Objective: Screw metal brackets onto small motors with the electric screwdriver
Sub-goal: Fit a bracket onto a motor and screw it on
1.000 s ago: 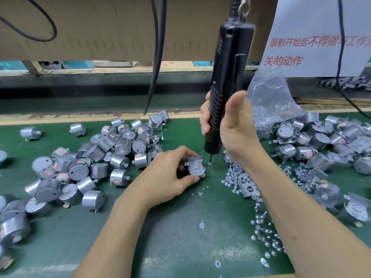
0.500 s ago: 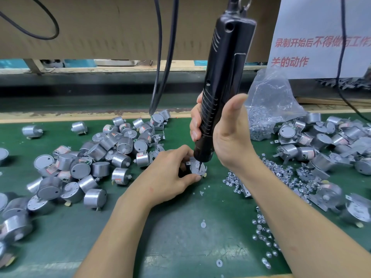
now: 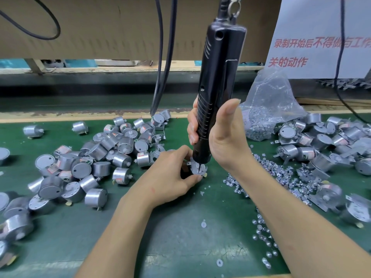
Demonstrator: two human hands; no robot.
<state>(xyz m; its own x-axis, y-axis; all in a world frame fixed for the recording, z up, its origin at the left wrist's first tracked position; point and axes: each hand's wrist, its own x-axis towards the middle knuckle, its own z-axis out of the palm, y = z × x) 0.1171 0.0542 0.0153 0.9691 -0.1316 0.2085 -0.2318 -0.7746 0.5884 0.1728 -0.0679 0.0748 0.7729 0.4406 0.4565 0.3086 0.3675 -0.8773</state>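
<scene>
Two heaps lay on the green bench (image 3: 180, 247): bare motors (image 3: 96, 157) to the left and bracketed motors (image 3: 321, 141) to the right. Loose screws (image 3: 271, 173) were scattered between the right heap and the work.

The driver (image 3: 216, 87) hung from a ring (image 3: 233, 8) above and stood nearly upright, its top leaning a little to the right. The right hand (image 3: 224, 141) gripped its lower barrel, with the fingers (image 3: 191, 127) wrapped round the far side and the thumb raised along the near side. The left hand (image 3: 168, 183) pinched the motor (image 3: 197, 170) in work by its rim, low over the bench and just under the driver's nose. Whether it rested on the bench could not be told. The bracket (image 3: 190, 163) sat on the motor's top face, with one tab showing at the left. The bit (image 3: 199, 167) met that face near the middle. Whether a screw sat under it could not be told.

Judgement: the step in hand was driving a screw through bracket into motor. To do it well:
- The driver should come plumb over the hole, since a lean invites the bit to slip and scar the bracket.
- Downward pressure should be steady and light.
- The left hand should resist the turning force, with its fingertips clear of the bit.
- The bracket hole should sit square on the motor hole before the driver runs.
- The screw should stop once flush.
</scene>
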